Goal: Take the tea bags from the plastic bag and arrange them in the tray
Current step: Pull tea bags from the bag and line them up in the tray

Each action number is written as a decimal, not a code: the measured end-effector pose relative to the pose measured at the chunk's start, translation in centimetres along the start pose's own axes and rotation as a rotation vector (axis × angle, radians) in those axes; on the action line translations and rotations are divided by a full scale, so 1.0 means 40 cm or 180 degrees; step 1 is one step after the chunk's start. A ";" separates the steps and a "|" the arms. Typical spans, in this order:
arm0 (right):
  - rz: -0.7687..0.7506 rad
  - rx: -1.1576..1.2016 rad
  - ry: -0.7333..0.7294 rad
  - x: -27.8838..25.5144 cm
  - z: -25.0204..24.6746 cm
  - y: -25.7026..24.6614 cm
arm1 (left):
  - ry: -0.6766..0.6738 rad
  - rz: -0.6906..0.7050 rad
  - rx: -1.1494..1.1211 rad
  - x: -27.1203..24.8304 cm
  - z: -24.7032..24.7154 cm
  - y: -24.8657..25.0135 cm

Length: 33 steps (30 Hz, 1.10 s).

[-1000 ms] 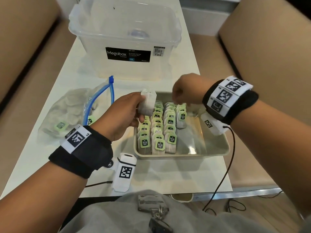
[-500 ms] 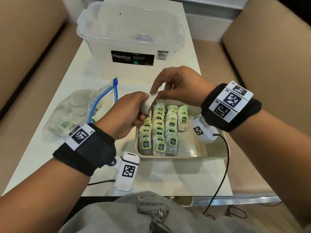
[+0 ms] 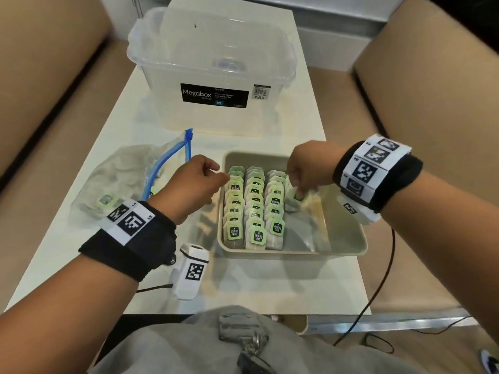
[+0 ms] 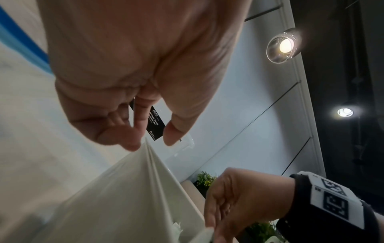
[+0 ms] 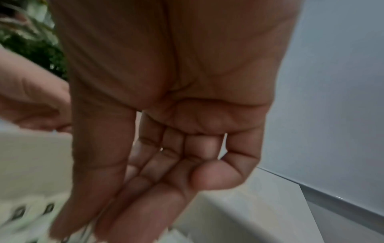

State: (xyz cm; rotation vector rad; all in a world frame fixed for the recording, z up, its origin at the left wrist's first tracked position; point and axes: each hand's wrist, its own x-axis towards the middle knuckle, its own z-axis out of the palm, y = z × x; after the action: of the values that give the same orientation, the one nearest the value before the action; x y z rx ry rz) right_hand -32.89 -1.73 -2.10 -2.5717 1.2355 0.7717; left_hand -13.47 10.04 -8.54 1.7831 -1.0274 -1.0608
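The tray (image 3: 348,238) already held three full rows, the plastic bag (image 3: 118,184) beside it kept a few tea bags, the left hand (image 3: 193,182) hovered loosely curled and empty, and the right hand (image 3: 306,168) pinched a tea bag (image 3: 293,197), starting a fourth row.

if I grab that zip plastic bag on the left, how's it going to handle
The plastic bag lies crumpled and slumped, so it is probably floppy and would sag. Only a few tea bags show inside, so it is likely light.

The clear box (image 3: 213,63) carries a black label (image 3: 214,95) reading "Megabox", with "12L" beneath. The green tags (image 3: 278,227) on the tea bags read "McCoy teas".
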 end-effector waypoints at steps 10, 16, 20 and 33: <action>0.0236 -0.0586 -0.0536 0.058 0.060 -0.016 | -0.0146 0.0068 -0.0161 -0.008 -0.005 -0.009; 0.0366 -0.0767 -0.0372 0.076 0.062 -0.008 | -0.0082 0.0119 -0.0136 -0.009 0.001 -0.013; 0.0417 -0.0698 -0.0245 0.072 0.054 -0.006 | -0.0088 0.0096 -0.0119 -0.008 -0.001 -0.011; 0.0191 -0.0338 0.0220 0.016 -0.012 -0.019 | -0.0171 0.0040 0.0148 -0.047 -0.010 0.019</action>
State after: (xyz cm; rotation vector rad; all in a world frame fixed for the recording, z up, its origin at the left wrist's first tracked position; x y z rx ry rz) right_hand -31.79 -1.86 -2.09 -2.6779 1.3320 0.7864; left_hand -13.87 11.58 -7.21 1.7914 -1.1024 -1.0903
